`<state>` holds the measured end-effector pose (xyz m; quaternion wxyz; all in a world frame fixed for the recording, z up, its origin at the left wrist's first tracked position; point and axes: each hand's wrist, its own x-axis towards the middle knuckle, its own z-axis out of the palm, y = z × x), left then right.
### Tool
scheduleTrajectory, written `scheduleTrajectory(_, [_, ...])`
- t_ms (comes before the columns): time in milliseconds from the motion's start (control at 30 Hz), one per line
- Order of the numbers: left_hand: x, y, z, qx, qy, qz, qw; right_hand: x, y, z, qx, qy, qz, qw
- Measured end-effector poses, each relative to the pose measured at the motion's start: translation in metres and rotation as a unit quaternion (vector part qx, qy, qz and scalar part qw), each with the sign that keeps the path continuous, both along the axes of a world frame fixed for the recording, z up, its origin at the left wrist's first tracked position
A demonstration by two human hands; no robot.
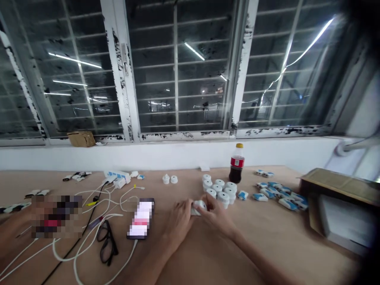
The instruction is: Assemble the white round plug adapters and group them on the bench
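Observation:
In the head view, a small white round plastic part point(200, 205) sits between my two hands, low over the brown tabletop. My left hand point(180, 218) is closed, its fingertips against the part's left side. From the other side, my right hand point(216, 215) grips it with thumb and fingers. Fingers hide much of the part's shape. Just beyond my right hand stand several white cylindrical plastic parts point(219, 185) in a cluster, each with a small dark centre hole. Two similar white pieces point(173, 179) stand further back to the left.
A cola bottle point(236, 166) stands behind the cluster. Several blue-and-white pieces point(274, 190) lie right, by a cardboard box point(341, 184). Leftward are a lit phone point(141, 218), glasses point(108, 242), tangled cables point(77, 253), a power strip point(118, 176) and another person's hand point(22, 217).

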<state>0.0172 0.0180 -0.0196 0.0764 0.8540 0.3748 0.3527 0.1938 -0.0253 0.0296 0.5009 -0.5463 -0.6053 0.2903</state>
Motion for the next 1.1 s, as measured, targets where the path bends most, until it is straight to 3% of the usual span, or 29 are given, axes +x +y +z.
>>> scheduleTrajectory(100, [0.002,-0.002,-0.008,-0.070,0.013,0.002,0.997,0.003,0.001,-0.008,0.075,-0.182,-0.039,0.980])
scheduleTrajectory(233, [0.000,-0.005,-0.010,-0.096,-0.017,-0.017,0.995,0.004,0.008,-0.021,0.126,-0.337,-0.094,0.928])
scheduleTrajectory(367, [0.000,-0.001,-0.012,-0.104,-0.130,-0.015,0.986,0.012,0.022,-0.032,0.197,-0.460,-0.125,0.856])
scheduleTrajectory(467, [0.002,0.008,-0.019,-0.104,-0.222,0.047,0.968,0.015,0.026,-0.037,0.203,-0.519,-0.102,0.824])
scheduleTrajectory(567, [0.003,0.024,-0.025,-0.086,-0.259,0.137,0.952,0.004,0.024,-0.035,0.166,-0.506,-0.077,0.843])
scheduleTrajectory(667, [0.005,0.049,-0.022,-0.069,-0.259,0.225,0.937,-0.023,0.037,-0.028,0.127,-0.410,-0.068,0.901])
scheduleTrajectory(733, [0.007,0.070,-0.015,-0.069,-0.252,0.260,0.930,-0.041,0.060,-0.023,0.100,-0.346,-0.049,0.932])
scheduleTrajectory(833, [0.012,0.103,-0.004,-0.077,-0.249,0.302,0.917,-0.057,0.114,-0.020,0.080,-0.336,-0.033,0.938])
scheduleTrajectory(967, [0.014,0.141,0.002,-0.087,-0.249,0.351,0.898,-0.054,0.179,-0.033,0.037,-0.350,-0.003,0.936])
scheduleTrajectory(1100, [0.013,0.160,0.001,-0.111,-0.240,0.350,0.899,-0.050,0.203,-0.044,0.023,-0.361,0.017,0.932])
